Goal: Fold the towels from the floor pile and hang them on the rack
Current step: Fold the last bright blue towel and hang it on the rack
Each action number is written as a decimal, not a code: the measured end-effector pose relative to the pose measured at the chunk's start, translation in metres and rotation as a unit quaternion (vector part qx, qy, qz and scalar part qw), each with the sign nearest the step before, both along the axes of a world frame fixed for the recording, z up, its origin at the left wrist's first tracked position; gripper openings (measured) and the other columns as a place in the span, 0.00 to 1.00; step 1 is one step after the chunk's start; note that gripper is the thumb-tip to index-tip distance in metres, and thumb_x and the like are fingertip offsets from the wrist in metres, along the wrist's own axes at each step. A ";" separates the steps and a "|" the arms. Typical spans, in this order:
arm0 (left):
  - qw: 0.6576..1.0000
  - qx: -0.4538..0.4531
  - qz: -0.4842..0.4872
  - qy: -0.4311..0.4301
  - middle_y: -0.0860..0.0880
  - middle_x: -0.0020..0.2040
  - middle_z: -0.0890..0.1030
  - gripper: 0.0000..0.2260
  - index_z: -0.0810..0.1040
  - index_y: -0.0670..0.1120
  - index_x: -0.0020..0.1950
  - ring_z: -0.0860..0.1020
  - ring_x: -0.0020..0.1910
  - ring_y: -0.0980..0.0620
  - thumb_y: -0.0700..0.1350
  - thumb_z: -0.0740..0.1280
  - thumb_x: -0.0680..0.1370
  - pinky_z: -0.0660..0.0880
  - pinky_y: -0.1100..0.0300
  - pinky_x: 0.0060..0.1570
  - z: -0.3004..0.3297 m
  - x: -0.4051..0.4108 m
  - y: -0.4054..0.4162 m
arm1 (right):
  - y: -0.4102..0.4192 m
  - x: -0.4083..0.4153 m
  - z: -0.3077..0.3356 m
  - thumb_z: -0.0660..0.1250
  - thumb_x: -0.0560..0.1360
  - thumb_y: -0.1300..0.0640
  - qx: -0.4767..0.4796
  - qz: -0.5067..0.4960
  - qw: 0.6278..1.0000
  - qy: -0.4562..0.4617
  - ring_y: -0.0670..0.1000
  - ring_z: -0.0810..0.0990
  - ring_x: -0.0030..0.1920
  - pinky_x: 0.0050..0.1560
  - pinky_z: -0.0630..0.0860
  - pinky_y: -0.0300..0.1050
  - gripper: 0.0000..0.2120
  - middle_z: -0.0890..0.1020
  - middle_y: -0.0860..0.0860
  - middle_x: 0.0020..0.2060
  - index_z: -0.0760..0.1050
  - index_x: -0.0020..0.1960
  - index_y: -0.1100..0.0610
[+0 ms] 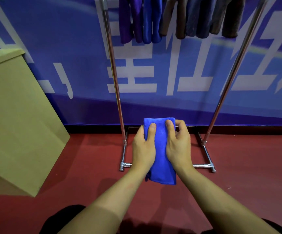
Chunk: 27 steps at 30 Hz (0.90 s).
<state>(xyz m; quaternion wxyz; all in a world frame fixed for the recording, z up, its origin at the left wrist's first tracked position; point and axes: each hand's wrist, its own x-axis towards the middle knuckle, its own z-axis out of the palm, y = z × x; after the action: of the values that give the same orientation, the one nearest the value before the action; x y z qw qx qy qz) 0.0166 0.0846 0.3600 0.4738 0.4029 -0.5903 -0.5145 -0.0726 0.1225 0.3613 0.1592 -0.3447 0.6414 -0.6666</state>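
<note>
While held: both hands, left hand (142, 147) and right hand (179, 146), grasp folded blue towel (160, 159).
Floor: red carpet (246, 174).
Wall: blue banner (60, 56) behind chrome rack (114, 73).

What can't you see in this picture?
Head view, the only one:
- Top bar of the rack: cut off by the upper edge, so how the hanging towels sit on it is unseen.
- Floor pile of towels: out of frame.
- Fingers of the left hand and right hand: partly hidden behind the blue towel.
- Box: its left side is cut off.
</note>
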 end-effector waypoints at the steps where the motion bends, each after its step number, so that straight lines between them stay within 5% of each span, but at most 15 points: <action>1: 1.000 0.006 -0.005 -0.007 0.54 0.34 0.78 0.14 0.78 0.46 0.45 0.73 0.33 0.57 0.54 0.62 0.84 0.72 0.60 0.36 -0.001 0.000 -0.001 | 0.000 -0.001 -0.001 0.62 0.82 0.45 0.001 -0.004 1.000 0.002 0.47 0.71 0.32 0.34 0.70 0.51 0.10 0.76 0.50 0.32 0.73 0.46 0.49; 6: 0.999 0.003 -0.014 -0.039 0.59 0.30 0.74 0.16 0.74 0.49 0.41 0.70 0.31 0.59 0.55 0.59 0.84 0.68 0.63 0.33 -0.001 0.001 0.000 | 0.002 -0.004 0.000 0.62 0.82 0.42 -0.001 -0.016 1.000 0.007 0.49 0.72 0.32 0.34 0.71 0.55 0.11 0.78 0.57 0.34 0.73 0.46 0.47; 12: 0.998 -0.018 -0.017 -0.053 0.58 0.31 0.73 0.16 0.72 0.48 0.41 0.69 0.32 0.58 0.55 0.59 0.84 0.68 0.60 0.35 -0.003 0.001 0.003 | 0.005 -0.005 0.002 0.61 0.82 0.42 -0.006 -0.021 1.000 0.000 0.48 0.74 0.34 0.35 0.72 0.53 0.11 0.80 0.52 0.34 0.74 0.47 0.48; 15: 0.999 -0.011 -0.009 -0.034 0.58 0.30 0.72 0.16 0.71 0.49 0.40 0.68 0.30 0.58 0.55 0.59 0.85 0.67 0.62 0.33 -0.001 0.001 0.002 | 0.006 -0.002 0.006 0.59 0.84 0.46 -0.015 0.006 0.999 -0.035 0.44 0.72 0.35 0.38 0.70 0.43 0.14 0.76 0.45 0.33 0.73 0.44 0.52; 20: 0.999 0.034 0.011 -0.011 0.54 0.35 0.77 0.18 0.75 0.45 0.46 0.73 0.34 0.56 0.58 0.58 0.84 0.71 0.55 0.37 -0.003 0.004 -0.011 | 0.009 -0.001 0.006 0.61 0.82 0.42 0.019 0.118 0.987 -0.104 0.50 0.72 0.39 0.43 0.70 0.50 0.25 0.75 0.63 0.36 0.73 0.43 0.64; 23: 0.998 0.029 0.035 -0.034 0.55 0.38 0.77 0.14 0.74 0.47 0.48 0.73 0.33 0.59 0.57 0.62 0.83 0.70 0.60 0.38 -0.006 0.004 -0.015 | 0.012 0.001 0.004 0.63 0.83 0.50 0.037 0.123 0.989 -0.071 0.47 0.71 0.36 0.39 0.70 0.44 0.15 0.76 0.49 0.33 0.74 0.40 0.57; 27: 0.994 -0.038 0.083 -0.054 0.53 0.51 0.79 0.09 0.74 0.52 0.56 0.78 0.44 0.56 0.51 0.70 0.79 0.74 0.61 0.47 -0.012 0.003 -0.014 | 0.010 -0.006 -0.002 0.63 0.82 0.48 0.042 0.061 0.997 -0.013 0.46 0.71 0.33 0.37 0.70 0.48 0.14 0.77 0.45 0.31 0.76 0.42 0.53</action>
<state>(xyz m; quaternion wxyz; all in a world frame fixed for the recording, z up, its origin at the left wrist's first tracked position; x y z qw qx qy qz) 0.0196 0.0702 0.3478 0.4970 0.4592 -0.5990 -0.4282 -0.0791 0.1329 0.3595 0.2225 -0.3674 0.6443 -0.6328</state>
